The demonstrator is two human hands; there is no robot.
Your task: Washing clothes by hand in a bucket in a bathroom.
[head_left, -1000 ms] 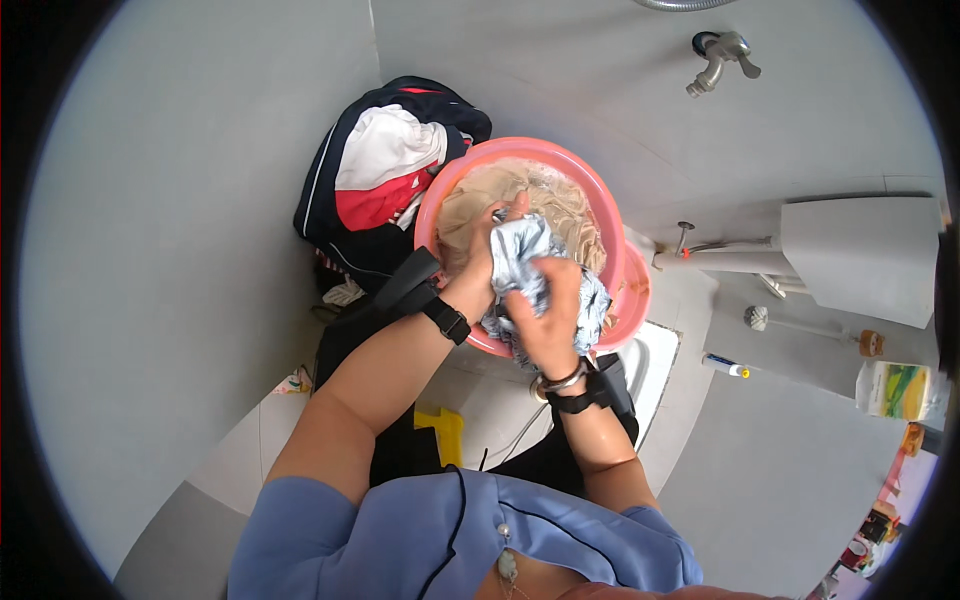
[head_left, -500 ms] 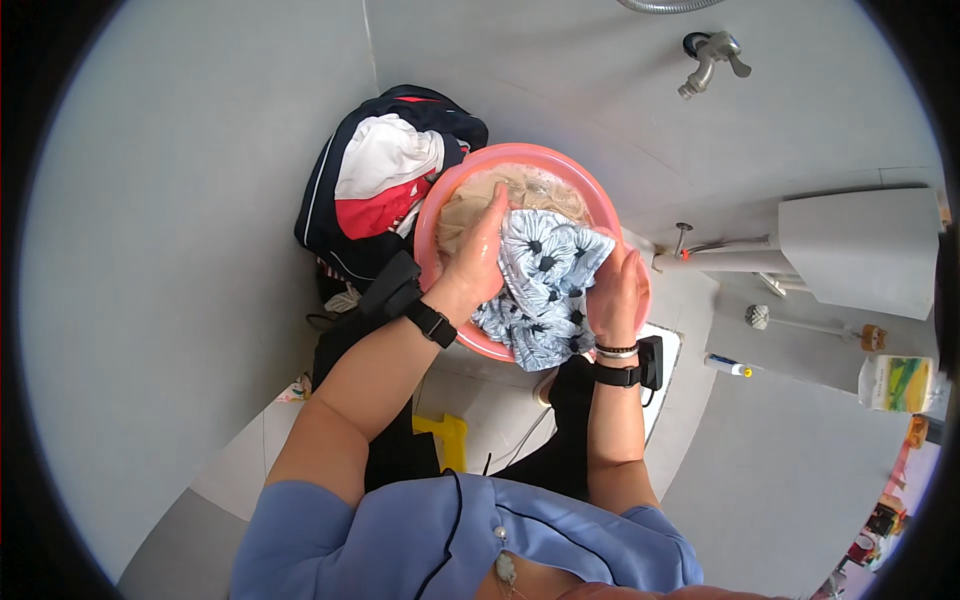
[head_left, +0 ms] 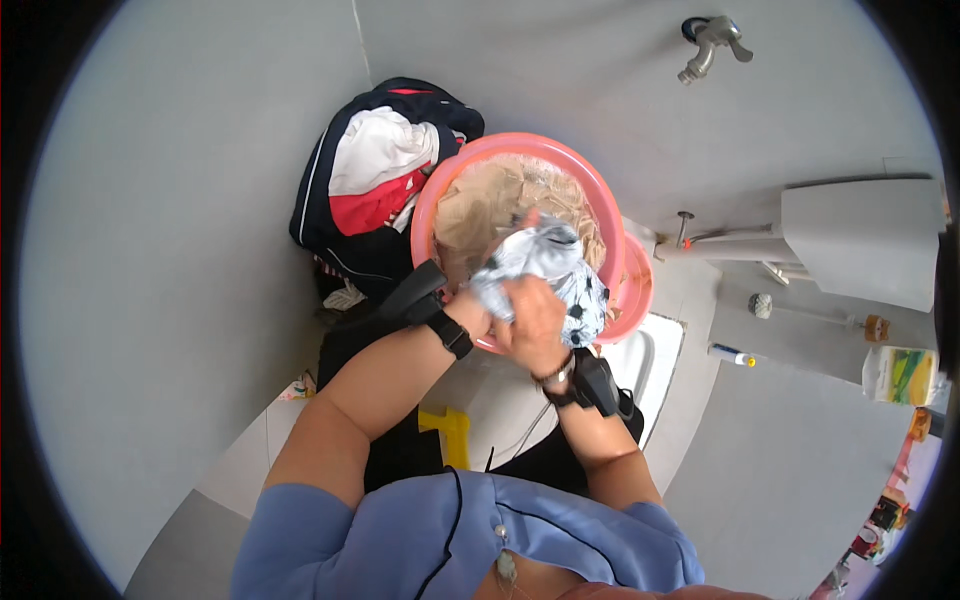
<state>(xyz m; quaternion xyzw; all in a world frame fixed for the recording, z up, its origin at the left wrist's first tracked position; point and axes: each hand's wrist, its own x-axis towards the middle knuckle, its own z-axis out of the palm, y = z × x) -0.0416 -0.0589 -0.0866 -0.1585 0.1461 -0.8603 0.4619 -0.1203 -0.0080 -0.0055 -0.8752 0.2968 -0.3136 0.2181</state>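
A pale blue cloth with dark flower centres (head_left: 583,300) is bunched between my hands over the near part of a pink basin (head_left: 424,225). My right hand (head_left: 537,325) has its fingers curled onto the cloth from above, slightly blurred. My left hand (head_left: 472,312) holds the cloth from the left and below; most of it is covered, with blurred fingertips showing past the far edge. Beige fabric (head_left: 468,208) lies wet in the basin, with suds around it.
Dark, white and red clothes (head_left: 375,160) are heaped left of the basin. A smaller pink basin (head_left: 637,290) sits partly beneath it at right. A wall tap (head_left: 714,48), a white cistern (head_left: 855,245), a toilet brush (head_left: 761,305) and a yellow stool (head_left: 455,437) stand around.
My right hand has moved left from the cloth's right edge onto its top, closing on it. The cloth, spread out before, is now bunched up, and my left hand has gone mostly under it.
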